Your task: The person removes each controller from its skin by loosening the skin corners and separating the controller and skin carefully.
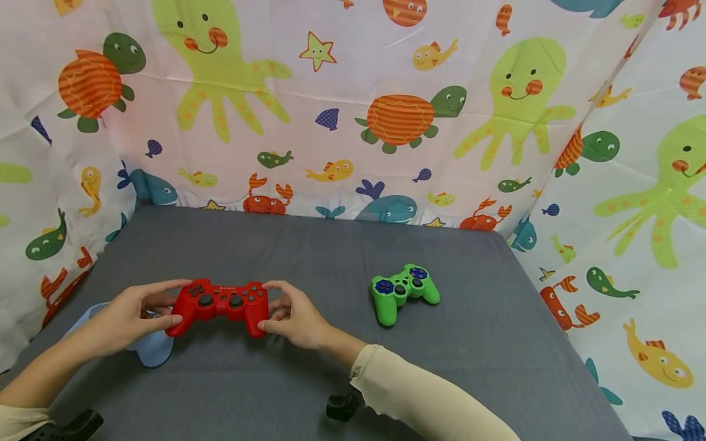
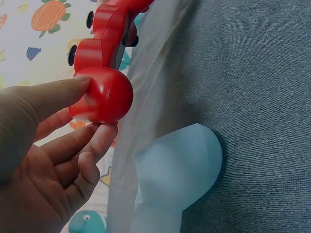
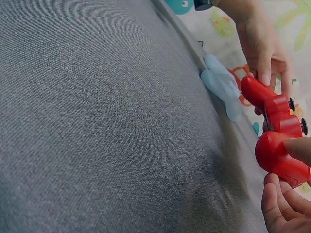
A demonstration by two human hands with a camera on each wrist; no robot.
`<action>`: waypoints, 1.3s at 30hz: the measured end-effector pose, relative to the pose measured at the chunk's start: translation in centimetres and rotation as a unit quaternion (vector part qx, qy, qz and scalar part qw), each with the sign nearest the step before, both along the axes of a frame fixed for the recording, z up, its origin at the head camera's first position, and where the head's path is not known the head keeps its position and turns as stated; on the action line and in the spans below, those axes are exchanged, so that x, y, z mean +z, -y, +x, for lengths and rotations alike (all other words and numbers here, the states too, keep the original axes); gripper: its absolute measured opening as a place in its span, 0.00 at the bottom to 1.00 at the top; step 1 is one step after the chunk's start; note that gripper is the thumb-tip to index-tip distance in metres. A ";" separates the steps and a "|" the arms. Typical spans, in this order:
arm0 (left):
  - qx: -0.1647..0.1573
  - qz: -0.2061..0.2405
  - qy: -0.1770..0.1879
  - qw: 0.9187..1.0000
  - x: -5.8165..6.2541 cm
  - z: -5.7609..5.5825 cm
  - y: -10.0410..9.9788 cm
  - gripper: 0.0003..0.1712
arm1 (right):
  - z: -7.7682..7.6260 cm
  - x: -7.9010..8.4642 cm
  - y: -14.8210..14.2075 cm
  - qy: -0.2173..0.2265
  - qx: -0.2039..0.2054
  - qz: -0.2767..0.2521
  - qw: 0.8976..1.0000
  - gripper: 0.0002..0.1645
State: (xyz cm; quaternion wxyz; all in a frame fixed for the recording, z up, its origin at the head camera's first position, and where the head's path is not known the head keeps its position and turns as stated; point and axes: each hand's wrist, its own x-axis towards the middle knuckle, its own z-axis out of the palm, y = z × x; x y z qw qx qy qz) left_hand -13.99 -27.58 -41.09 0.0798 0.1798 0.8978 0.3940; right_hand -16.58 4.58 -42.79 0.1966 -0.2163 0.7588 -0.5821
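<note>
A red game controller (image 1: 220, 300) is held up over the grey table, its sticks and buttons facing up in the head view. My left hand (image 1: 132, 312) pinches its left grip, thumb on top and fingers beneath. On the other end, my right hand (image 1: 295, 315) pinches the right grip between thumb and fingers. Below my left hand lies a light blue, controller-shaped cover (image 2: 180, 170), partly hidden by that hand in the head view. The right wrist view shows the red controller (image 3: 277, 150) edge-on between both hands.
A green game controller (image 1: 404, 291) with dark blue button areas lies on the table (image 1: 309, 386), to the right of my hands. Cloth walls (image 1: 353, 73) printed with sea animals rise at the back and sides of the table.
</note>
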 end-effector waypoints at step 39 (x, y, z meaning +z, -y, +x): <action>0.005 -0.003 0.085 0.996 -1.6 1.5 0.5 0.41 | 1.2 -1.9 0.2 0.016 0.033 0.042 0.998 0.36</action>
